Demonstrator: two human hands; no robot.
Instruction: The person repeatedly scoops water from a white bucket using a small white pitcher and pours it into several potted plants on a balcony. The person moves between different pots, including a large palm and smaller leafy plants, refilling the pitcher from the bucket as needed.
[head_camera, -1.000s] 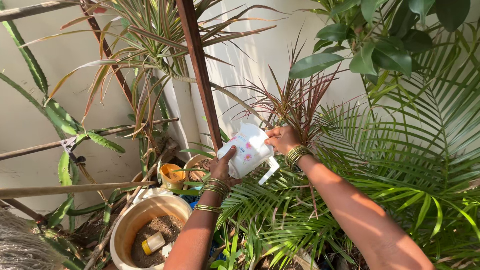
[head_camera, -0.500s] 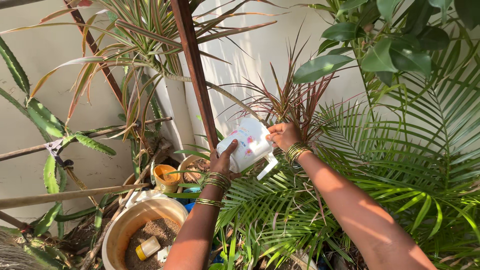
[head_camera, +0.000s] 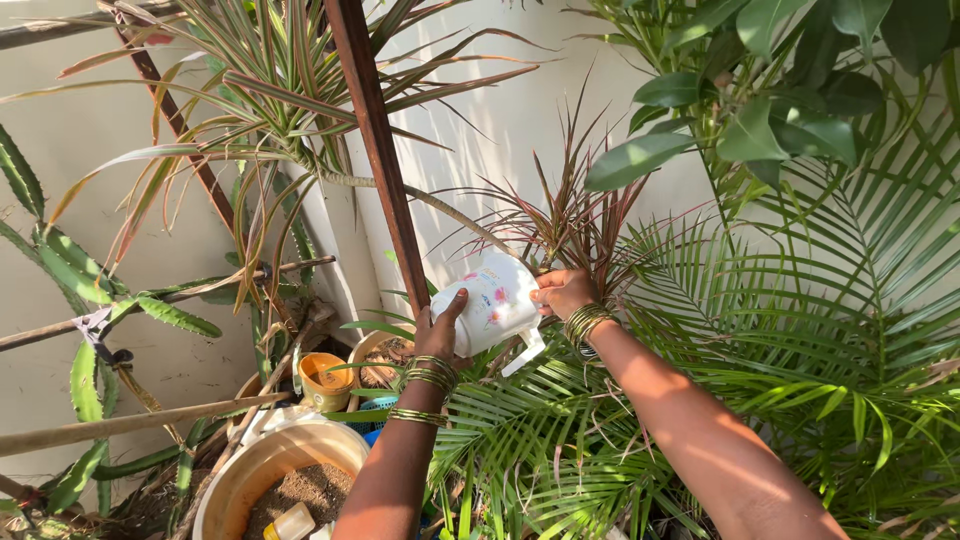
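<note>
Both bare forearms are extended upward from the lower edge of the view, toward 12 o'clock. The left hand (head_camera: 437, 330) is raised palm-forward at about 10 o'clock of the picture's centre, its fingers spread and its thumb pointed up; bangles are worn at the wrist and a single one lower on the forearm. The right hand (head_camera: 562, 292) is held just right of it, at about 1 o'clock of the left, its fingers curled closed in a grip, the wrist bent and ringed with stacked bangles. The right forearm is angled in from 5 o'clock.
</note>
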